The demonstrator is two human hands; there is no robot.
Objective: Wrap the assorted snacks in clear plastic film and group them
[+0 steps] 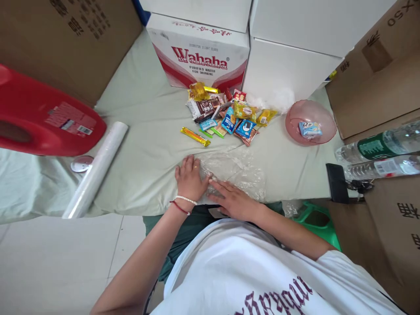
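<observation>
A clear plastic bag (243,168) lies flattened on the cloth-covered table in front of me. My left hand (192,177) rests palm down at the bag's left edge, its fingers extended. From the right, my right hand (234,199) reaches over the bag's near edge with its fingers stretched out and its fingertips close to my left thumb. Beyond the bag is a pile of wrapped snacks (226,114), with one yellow-wrapped stick (195,136) lying apart at its near left.
A pink bowl (295,124) holding a blue snack packet (310,129) stands at right, near two plastic bottles (380,146) and a black phone-like object (337,183). On the left are a white roll (96,170) and a red jug (49,118). A Wahaha carton (203,52) stands behind the snacks.
</observation>
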